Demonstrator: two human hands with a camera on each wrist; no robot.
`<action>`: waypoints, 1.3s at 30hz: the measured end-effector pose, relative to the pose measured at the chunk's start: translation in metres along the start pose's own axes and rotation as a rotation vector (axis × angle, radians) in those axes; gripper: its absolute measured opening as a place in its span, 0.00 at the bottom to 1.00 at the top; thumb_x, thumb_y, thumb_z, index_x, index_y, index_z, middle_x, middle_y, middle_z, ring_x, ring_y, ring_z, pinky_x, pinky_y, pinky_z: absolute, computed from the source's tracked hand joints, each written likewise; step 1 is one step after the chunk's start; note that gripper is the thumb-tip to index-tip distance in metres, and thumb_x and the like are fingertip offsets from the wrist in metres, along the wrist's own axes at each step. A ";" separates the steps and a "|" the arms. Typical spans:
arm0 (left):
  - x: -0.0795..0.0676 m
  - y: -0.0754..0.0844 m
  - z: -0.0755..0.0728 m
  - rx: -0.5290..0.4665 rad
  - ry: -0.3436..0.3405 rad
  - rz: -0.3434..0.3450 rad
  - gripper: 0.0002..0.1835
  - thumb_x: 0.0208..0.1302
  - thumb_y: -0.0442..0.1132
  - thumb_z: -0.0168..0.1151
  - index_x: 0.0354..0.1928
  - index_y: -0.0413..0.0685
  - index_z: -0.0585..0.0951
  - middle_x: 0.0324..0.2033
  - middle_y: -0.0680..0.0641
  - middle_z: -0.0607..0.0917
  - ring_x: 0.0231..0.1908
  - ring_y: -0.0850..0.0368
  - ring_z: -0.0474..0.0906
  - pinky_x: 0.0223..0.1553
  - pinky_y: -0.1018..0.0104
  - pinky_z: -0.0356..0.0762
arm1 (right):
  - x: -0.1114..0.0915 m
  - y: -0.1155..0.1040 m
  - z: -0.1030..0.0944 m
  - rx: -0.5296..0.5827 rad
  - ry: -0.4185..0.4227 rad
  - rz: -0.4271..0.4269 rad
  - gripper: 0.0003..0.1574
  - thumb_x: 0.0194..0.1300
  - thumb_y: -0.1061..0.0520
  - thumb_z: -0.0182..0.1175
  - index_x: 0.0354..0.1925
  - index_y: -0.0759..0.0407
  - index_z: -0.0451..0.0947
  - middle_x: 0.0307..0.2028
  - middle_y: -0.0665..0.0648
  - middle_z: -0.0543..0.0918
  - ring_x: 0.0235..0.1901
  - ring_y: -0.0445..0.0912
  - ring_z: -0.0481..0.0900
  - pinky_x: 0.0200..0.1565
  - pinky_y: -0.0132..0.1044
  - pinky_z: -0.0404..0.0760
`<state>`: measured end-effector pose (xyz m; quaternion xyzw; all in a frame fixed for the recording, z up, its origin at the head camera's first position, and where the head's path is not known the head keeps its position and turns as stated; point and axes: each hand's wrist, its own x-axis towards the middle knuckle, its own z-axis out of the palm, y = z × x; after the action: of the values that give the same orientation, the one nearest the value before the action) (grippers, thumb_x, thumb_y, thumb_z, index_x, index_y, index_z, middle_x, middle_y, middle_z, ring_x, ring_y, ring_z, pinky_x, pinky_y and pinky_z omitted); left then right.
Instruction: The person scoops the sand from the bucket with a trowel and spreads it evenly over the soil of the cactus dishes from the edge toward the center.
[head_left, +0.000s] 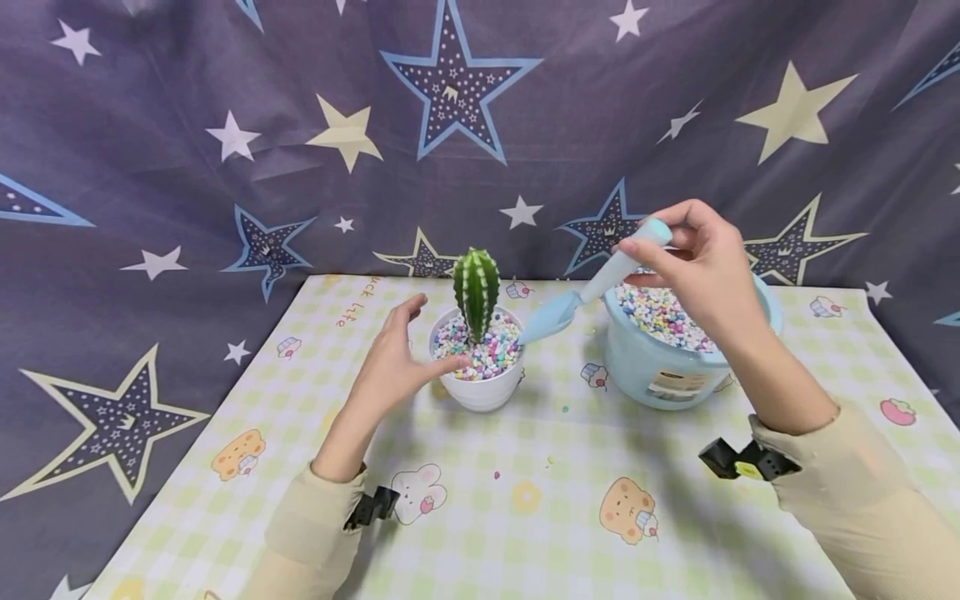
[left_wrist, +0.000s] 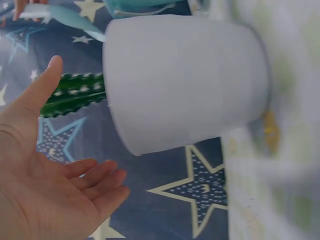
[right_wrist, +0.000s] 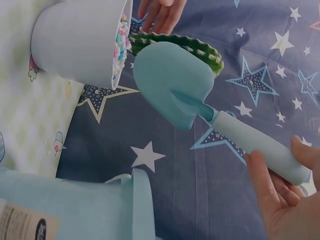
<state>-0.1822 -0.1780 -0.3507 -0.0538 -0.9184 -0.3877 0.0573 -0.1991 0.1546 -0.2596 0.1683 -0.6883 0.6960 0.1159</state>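
Note:
My right hand (head_left: 701, 262) grips a light blue trowel (right_wrist: 175, 82) by the end of its handle. The blade tilts down to the left, its tip at the rim of a white pot (head_left: 483, 392). A ribbed green cactus (head_left: 477, 292) stands upright in the pot, amid multicoloured pebbles (head_left: 491, 354). Beside the pot's left side is my left hand (head_left: 390, 358), fingers spread and thumb reaching over the near rim in the head view. In the left wrist view the left palm (left_wrist: 45, 185) faces the pot with nothing in it.
A light blue bucket (head_left: 652, 375) filled with multicoloured pebbles stands right of the pot, under my right forearm. A few loose pebbles lie on the checked tablecloth (head_left: 540, 450). A dark curtain (head_left: 300, 125) with stars hangs behind the table.

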 end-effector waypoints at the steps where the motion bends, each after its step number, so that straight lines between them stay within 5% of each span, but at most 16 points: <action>1: 0.000 0.003 -0.002 0.000 0.013 0.014 0.59 0.48 0.58 0.78 0.77 0.48 0.55 0.74 0.42 0.62 0.74 0.44 0.59 0.73 0.42 0.61 | -0.001 0.000 -0.002 0.018 0.007 -0.008 0.12 0.61 0.64 0.69 0.41 0.59 0.75 0.29 0.46 0.89 0.34 0.38 0.89 0.34 0.35 0.88; 12: 0.005 0.037 -0.019 -0.026 0.115 0.138 0.56 0.49 0.56 0.78 0.77 0.55 0.58 0.73 0.47 0.64 0.74 0.49 0.60 0.73 0.45 0.62 | -0.007 -0.003 -0.027 0.174 0.080 -0.088 0.11 0.61 0.69 0.67 0.40 0.65 0.75 0.31 0.54 0.90 0.35 0.43 0.90 0.34 0.37 0.88; 27: 0.008 0.075 -0.018 -0.084 0.209 0.332 0.52 0.47 0.51 0.81 0.74 0.53 0.64 0.70 0.50 0.70 0.72 0.54 0.63 0.73 0.51 0.63 | -0.015 -0.005 -0.057 0.255 0.165 -0.139 0.11 0.59 0.74 0.65 0.40 0.68 0.75 0.32 0.58 0.91 0.35 0.46 0.91 0.33 0.38 0.88; 34: 0.009 0.089 -0.015 -0.121 0.204 0.385 0.51 0.48 0.48 0.81 0.73 0.51 0.64 0.71 0.50 0.70 0.73 0.55 0.62 0.80 0.58 0.46 | -0.019 -0.004 -0.070 0.288 0.184 -0.178 0.11 0.60 0.75 0.63 0.40 0.70 0.74 0.32 0.60 0.90 0.33 0.48 0.91 0.33 0.39 0.88; 39: 0.008 0.097 -0.010 -0.158 0.184 0.406 0.51 0.48 0.48 0.81 0.73 0.52 0.64 0.70 0.51 0.70 0.70 0.56 0.65 0.76 0.58 0.59 | -0.021 -0.005 -0.078 0.340 0.208 -0.190 0.11 0.59 0.77 0.62 0.40 0.71 0.74 0.30 0.61 0.90 0.31 0.50 0.91 0.31 0.40 0.88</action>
<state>-0.1755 -0.1177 -0.2738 -0.2061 -0.8464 -0.4422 0.2134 -0.1835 0.2340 -0.2629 0.1766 -0.5263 0.8018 0.2214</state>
